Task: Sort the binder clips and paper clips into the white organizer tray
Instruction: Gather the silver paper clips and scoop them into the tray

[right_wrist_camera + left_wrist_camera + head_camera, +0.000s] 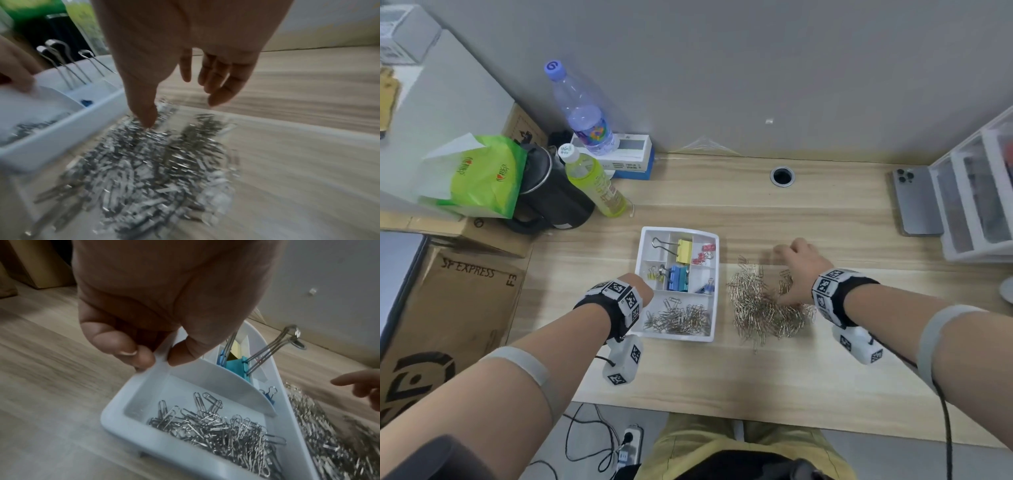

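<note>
A white organizer tray sits mid-desk; its near compartment holds several silver paper clips, and yellow, blue, teal and red binder clips fill the compartments behind. My left hand pinches the tray's left rim between thumb and finger. To the tray's right a loose pile of paper clips lies on the wood. My right hand hovers over that pile with fingers spread and relaxed, its thumb tip touching the pile. It holds nothing.
Bottles, a black kettle and a green bag crowd the back left. A phone and clear drawers stand at the right. A cable hole is behind. Cardboard boxes flank the left edge.
</note>
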Action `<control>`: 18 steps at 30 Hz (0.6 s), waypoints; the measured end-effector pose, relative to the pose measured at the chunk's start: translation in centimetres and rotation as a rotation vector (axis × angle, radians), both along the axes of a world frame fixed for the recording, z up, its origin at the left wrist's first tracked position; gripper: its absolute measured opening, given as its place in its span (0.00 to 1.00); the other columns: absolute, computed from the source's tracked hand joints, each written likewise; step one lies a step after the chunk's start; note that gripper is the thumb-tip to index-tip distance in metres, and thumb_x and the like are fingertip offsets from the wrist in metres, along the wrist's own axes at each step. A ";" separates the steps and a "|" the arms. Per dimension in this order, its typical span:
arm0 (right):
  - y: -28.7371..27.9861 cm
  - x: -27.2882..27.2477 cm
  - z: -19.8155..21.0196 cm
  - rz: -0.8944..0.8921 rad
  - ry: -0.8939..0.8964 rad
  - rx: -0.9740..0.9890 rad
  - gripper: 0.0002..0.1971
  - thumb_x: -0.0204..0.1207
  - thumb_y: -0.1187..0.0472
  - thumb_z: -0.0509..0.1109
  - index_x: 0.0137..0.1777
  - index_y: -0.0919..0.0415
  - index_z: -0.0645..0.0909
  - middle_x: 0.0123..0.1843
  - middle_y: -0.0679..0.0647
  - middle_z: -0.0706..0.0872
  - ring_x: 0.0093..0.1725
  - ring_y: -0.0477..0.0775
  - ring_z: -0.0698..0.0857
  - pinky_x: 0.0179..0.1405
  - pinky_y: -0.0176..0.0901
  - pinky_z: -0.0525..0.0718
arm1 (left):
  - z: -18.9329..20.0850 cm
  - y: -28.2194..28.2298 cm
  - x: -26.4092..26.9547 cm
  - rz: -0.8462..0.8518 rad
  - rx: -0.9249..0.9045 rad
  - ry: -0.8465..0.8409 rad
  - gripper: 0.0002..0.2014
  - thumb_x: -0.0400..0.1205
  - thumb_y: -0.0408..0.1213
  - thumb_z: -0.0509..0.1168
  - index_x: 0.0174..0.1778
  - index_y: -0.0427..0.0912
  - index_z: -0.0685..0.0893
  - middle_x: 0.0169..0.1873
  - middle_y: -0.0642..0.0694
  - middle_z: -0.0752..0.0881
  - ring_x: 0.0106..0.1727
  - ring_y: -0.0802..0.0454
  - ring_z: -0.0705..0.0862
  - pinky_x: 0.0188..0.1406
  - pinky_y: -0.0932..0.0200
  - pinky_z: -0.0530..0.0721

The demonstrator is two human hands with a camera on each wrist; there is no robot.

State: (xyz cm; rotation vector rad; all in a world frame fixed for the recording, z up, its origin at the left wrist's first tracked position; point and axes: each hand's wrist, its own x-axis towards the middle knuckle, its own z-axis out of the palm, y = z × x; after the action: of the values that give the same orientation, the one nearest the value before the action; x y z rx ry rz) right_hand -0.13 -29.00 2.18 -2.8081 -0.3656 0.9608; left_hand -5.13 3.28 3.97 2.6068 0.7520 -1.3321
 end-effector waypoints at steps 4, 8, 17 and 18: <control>-3.3 -1.1 -1.2 0.009 0.100 -0.097 0.68 0.40 0.46 0.91 0.80 0.46 0.56 0.70 0.55 0.65 0.71 0.59 0.68 0.67 0.59 0.81 | -0.4 0.1 -0.1 -0.040 0.008 0.027 0.16 0.83 0.28 0.53 0.27 0.39 0.67 0.28 0.46 0.69 0.27 0.51 0.67 0.27 0.63 0.67; -3.5 -3.0 -2.8 0.026 0.078 -0.004 0.65 0.45 0.52 0.90 0.82 0.50 0.56 0.70 0.55 0.64 0.71 0.58 0.69 0.72 0.51 0.77 | -0.4 0.0 -0.1 -0.007 -0.007 0.007 0.14 0.83 0.30 0.54 0.30 0.38 0.70 0.29 0.45 0.73 0.28 0.50 0.71 0.31 0.61 0.71; 0.1 -3.8 -4.3 -0.072 0.027 0.314 0.39 0.64 0.60 0.84 0.75 0.52 0.72 0.64 0.49 0.71 0.64 0.52 0.77 0.68 0.43 0.77 | -0.5 -0.9 -0.3 0.054 -0.054 -0.023 0.14 0.82 0.31 0.55 0.29 0.38 0.70 0.26 0.45 0.74 0.30 0.46 0.74 0.29 0.59 0.71; 0.5 -3.9 -4.3 -0.088 0.015 0.327 0.38 0.64 0.59 0.83 0.75 0.52 0.73 0.64 0.49 0.71 0.63 0.52 0.77 0.68 0.43 0.77 | -0.6 -1.0 -0.4 0.070 -0.066 -0.030 0.14 0.82 0.31 0.55 0.29 0.38 0.70 0.26 0.45 0.73 0.30 0.46 0.74 0.29 0.59 0.70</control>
State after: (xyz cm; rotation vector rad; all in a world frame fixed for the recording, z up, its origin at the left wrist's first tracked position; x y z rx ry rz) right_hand -4.00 -28.54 -2.10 -2.4979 -0.3579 0.8188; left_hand -5.52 2.25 3.39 2.5201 0.7738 -1.2730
